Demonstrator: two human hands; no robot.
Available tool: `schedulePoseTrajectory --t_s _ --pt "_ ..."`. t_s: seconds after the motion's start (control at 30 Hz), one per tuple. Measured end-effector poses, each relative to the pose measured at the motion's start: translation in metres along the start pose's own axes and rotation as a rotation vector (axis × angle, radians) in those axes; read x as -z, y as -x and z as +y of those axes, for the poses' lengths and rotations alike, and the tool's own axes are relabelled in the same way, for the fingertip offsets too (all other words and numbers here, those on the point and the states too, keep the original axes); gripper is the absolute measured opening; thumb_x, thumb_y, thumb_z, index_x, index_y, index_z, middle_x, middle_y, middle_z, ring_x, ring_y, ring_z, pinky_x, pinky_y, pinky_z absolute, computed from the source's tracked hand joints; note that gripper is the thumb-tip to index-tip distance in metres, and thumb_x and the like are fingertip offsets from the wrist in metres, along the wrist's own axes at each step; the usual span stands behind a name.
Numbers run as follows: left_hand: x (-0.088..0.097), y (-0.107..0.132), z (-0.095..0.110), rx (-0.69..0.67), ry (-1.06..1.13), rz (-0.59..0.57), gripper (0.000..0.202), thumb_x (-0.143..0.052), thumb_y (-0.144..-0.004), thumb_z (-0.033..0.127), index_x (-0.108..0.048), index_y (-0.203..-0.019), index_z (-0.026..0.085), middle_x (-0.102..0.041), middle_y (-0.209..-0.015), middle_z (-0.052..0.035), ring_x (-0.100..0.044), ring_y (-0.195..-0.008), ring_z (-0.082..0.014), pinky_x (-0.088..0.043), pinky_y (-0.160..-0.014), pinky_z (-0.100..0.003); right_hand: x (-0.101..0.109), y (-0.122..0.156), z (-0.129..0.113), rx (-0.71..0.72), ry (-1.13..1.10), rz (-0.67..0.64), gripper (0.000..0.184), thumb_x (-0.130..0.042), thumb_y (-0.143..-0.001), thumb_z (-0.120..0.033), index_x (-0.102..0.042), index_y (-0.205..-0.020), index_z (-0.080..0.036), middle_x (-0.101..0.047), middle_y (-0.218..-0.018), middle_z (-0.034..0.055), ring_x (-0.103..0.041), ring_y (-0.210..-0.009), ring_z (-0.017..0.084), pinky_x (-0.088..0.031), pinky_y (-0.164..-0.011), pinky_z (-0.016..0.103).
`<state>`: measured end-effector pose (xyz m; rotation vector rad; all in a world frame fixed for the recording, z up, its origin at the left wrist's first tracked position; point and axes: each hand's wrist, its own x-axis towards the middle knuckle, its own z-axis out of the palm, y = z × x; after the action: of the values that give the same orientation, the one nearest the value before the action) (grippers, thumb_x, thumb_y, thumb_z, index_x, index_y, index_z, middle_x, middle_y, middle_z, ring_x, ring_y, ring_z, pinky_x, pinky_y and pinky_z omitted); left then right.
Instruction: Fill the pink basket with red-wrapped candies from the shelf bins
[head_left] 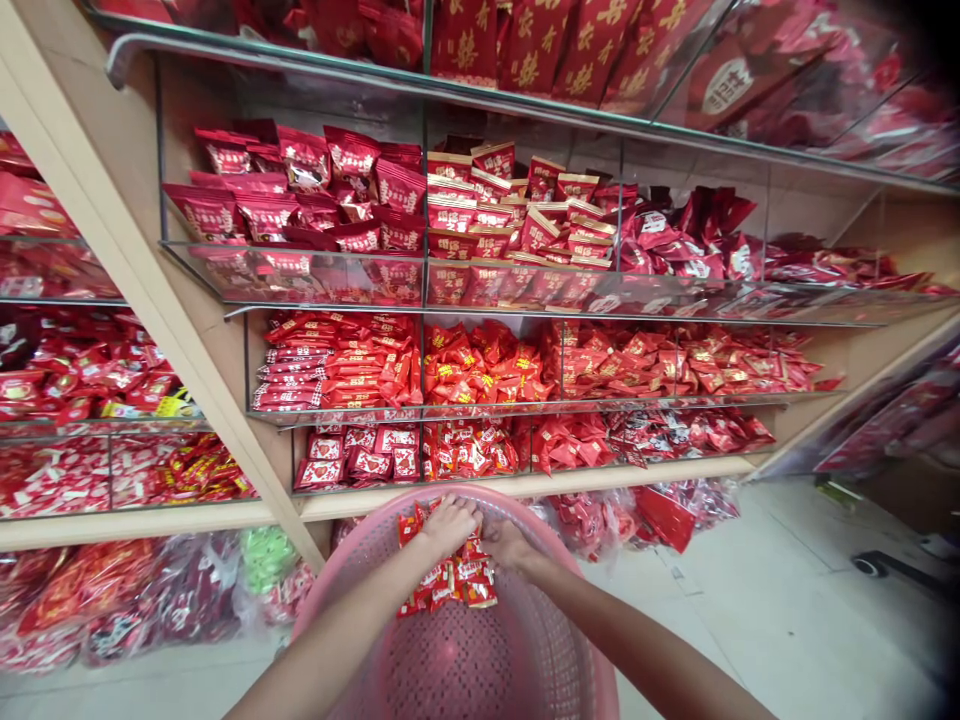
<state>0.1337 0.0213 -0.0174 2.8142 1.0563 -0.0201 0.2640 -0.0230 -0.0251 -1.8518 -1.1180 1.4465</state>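
A pink perforated plastic basket (525, 650) sits low in front of me, below the shelves. Both my hands are inside its far end. My left hand (448, 524) is closed around a bunch of small red-and-yellow wrapped candies (450, 580) that hang from it over the basket's bottom. My right hand (508, 543) is right beside it, fingers curled against the same bunch. Part of the bunch is hidden under the hands.
Glass-fronted shelf bins (480, 290) filled with red candy packets rise right ahead, framed by beige wooden uprights (187, 340). Clear bags of sweets (150, 590) lie on the floor under the lowest shelf. Pale tiled floor (787, 610) stretches to the right.
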Motion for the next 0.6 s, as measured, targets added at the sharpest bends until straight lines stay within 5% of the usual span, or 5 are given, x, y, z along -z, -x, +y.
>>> schedulePoseTrajectory --t_s 0.17,0.37,0.6 --pt "0.000 0.003 0.007 0.000 -0.008 0.029 0.036 -0.029 -0.083 0.012 -0.057 -0.104 0.020 -0.058 -0.108 -0.0099 -0.046 -0.106 -0.0200 -0.023 -0.096 -0.037 0.009 -0.003 0.001 0.031 0.070 -0.022 0.013 -0.050 -0.065 -0.010 -0.045 -0.057 -0.018 -0.042 -0.037 -0.0073 -0.040 -0.033 0.008 -0.031 -0.035 0.019" --pt "0.005 0.003 0.019 -0.007 -0.055 0.077 0.031 -0.039 -0.077 0.014 -0.061 -0.098 0.019 -0.059 -0.105 -0.0120 -0.047 -0.103 -0.0247 -0.025 -0.097 -0.041 0.030 -0.016 -0.004 0.410 0.276 0.157 0.013 -0.049 -0.063 -0.008 -0.051 -0.053 -0.016 -0.052 -0.050 -0.0038 -0.049 -0.053 0.010 -0.036 -0.052 0.018" --pt "0.036 0.037 0.021 -0.037 -0.083 0.155 0.026 -0.042 -0.079 0.021 -0.056 -0.101 0.018 -0.056 -0.108 -0.0087 -0.045 -0.106 -0.0213 -0.025 -0.098 -0.037 0.037 -0.024 -0.050 0.570 0.310 0.259 0.013 -0.047 -0.071 -0.018 -0.060 -0.070 -0.016 -0.062 -0.063 0.0007 -0.056 -0.060 0.013 -0.040 -0.059 0.021"
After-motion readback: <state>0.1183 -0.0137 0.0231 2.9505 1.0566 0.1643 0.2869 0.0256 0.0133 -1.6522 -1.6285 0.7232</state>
